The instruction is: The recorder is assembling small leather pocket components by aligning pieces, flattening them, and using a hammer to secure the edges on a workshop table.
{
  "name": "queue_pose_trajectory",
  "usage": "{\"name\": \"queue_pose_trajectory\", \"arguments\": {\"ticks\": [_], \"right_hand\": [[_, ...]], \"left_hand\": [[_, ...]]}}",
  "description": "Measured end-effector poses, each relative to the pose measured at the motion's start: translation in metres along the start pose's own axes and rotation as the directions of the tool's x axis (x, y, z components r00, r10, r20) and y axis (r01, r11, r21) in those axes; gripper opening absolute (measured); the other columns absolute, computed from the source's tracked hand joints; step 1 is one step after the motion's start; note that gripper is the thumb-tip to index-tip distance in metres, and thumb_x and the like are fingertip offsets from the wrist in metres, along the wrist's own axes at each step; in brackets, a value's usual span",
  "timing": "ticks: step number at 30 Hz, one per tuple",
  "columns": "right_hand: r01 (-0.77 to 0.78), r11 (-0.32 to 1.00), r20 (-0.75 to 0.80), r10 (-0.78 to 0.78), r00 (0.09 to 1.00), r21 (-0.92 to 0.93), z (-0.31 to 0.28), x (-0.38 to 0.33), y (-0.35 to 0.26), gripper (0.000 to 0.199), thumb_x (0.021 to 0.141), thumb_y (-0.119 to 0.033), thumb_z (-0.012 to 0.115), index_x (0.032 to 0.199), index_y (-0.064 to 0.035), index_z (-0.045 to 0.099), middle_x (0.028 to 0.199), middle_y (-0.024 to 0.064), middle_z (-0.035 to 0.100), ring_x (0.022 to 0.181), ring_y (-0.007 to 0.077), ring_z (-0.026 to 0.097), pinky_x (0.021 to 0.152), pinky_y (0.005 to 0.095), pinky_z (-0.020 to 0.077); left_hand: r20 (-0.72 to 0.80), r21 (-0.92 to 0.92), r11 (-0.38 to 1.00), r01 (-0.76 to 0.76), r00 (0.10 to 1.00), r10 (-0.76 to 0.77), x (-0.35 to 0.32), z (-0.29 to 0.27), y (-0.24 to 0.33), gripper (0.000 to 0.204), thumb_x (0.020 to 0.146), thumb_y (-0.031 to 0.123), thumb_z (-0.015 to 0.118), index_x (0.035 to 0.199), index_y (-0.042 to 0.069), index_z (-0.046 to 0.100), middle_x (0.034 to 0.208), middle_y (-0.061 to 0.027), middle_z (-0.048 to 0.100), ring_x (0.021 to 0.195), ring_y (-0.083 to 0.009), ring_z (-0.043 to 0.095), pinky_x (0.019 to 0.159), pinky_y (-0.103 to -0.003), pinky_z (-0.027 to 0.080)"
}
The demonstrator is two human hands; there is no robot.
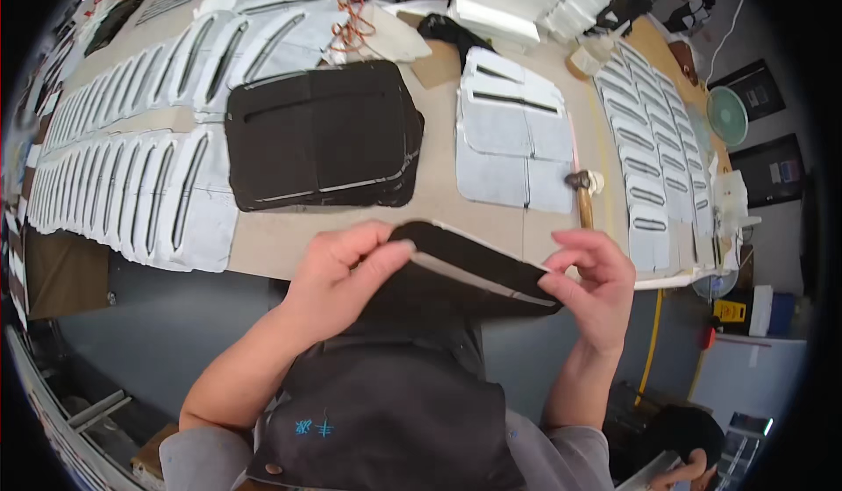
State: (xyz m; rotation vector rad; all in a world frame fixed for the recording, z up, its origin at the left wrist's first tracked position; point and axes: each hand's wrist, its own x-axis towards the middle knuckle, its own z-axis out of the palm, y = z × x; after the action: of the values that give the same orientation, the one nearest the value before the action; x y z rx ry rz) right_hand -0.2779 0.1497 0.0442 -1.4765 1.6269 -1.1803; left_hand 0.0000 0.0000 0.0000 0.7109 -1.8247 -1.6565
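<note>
Dark fabric panel [465,267] with a pale lining edge is held just above the counter [438,201] edge, close to the person's chest. Left hand [338,276] pinches its near-left corner shut; right hand [592,285] pinches the right end, seemingly stretching it flat for inspection. A hammer [581,191] lies just beyond, beside stacked grey pieces [513,136].

One hammer [580,194], one green fan [727,115], two stacks of dark panels [323,134].

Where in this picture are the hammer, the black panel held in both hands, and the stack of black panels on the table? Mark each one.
hammer [580,183]: head view, on its metal head.
black panel [465,267]: head view, on its dark face between the hands.
stack of black panels [320,131]: head view, on the top panel's middle.
</note>
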Motion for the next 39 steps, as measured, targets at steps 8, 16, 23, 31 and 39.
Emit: {"name": "queue_pose_trajectory", "arguments": {"ticks": [8, 16, 23, 31, 39], "right_hand": [[-0.301, 0.867, 0.043, 0.310, 0.950, 0.397, 0.057, 0.033, 0.053, 0.052, 0.092, 0.002, 0.074, 0.140, 0.0004, 0.054, 0.107, 0.0084, 0.074, 0.093, 0.0103, 0.068, 0.083, 0.0253, 0.0548], [-0.196, 0.775, -0.162, 0.359, 0.919, 0.601, 0.057, 0.032, 0.070, 0.043, 0.096, 0.002, 0.068, 0.137, 0.0040, 0.054, 0.102, 0.0108, 0.073, 0.090, 0.0133, 0.069, 0.080, 0.0300, 0.0595], [-0.071, 0.709, -0.225, 0.315, 0.922, 0.702, 0.062, 0.034, 0.079, 0.032, 0.098, 0.002, 0.068, 0.129, 0.0043, 0.060, 0.099, 0.0112, 0.075, 0.088, 0.0154, 0.072, 0.080, 0.0317, 0.0613], [-0.081, 0.749, -0.210, 0.285, 0.935, 0.657, 0.057, 0.058, 0.053, 0.031, 0.097, 0.001, 0.070, 0.126, 0.0041, 0.061, 0.106, 0.0135, 0.076, 0.092, 0.0183, 0.075, 0.085, 0.0290, 0.0585], [0.012, 0.879, -0.240, -0.144, 0.960, -0.477, 0.005, 0.103, 0.058, 0.070, 0.079, 0.002, 0.073, 0.146, -0.0066, 0.053, 0.150, 0.0211, 0.053, 0.142, 0.0388, 0.049, 0.115, 0.0445, 0.0423]], "left_hand": [[-0.092, -0.466, 0.852, 0.237, 0.945, -0.314, 0.008, -0.023, -0.039, 0.030, 0.113, 0.022, 0.046, 0.115, 0.000, 0.066, 0.111, -0.0081, 0.075, 0.095, -0.0101, 0.069, 0.087, -0.027, 0.057], [-0.070, -0.513, 0.830, 0.221, 0.952, -0.297, 0.011, -0.023, -0.048, 0.029, 0.113, 0.023, 0.045, 0.118, 0.001, 0.062, 0.117, -0.0129, 0.075, 0.099, -0.0118, 0.070, 0.088, -0.027, 0.058], [-0.204, -0.408, 0.898, 0.167, 0.942, -0.268, 0.011, -0.018, -0.049, 0.024, 0.113, 0.021, 0.046, 0.115, 0.001, 0.060, 0.107, -0.0148, 0.076, 0.093, -0.0153, 0.073, 0.082, -0.028, 0.060], [-0.390, -0.258, 0.966, -0.024, 0.917, -0.082, 0.017, -0.033, -0.020, 0.006, 0.105, 0.007, 0.060, 0.102, 0.002, 0.063, 0.093, -0.0114, 0.077, 0.081, -0.0106, 0.071, 0.077, -0.024, 0.056], [-0.515, 0.778, 0.625, 0.067, 0.639, 0.571, 0.051, -0.111, -0.011, 0.043, 0.096, 0.006, 0.069, 0.136, -0.004, 0.056, 0.126, -0.0166, 0.065, 0.111, -0.0249, 0.061, 0.097, -0.037, 0.049]]}}
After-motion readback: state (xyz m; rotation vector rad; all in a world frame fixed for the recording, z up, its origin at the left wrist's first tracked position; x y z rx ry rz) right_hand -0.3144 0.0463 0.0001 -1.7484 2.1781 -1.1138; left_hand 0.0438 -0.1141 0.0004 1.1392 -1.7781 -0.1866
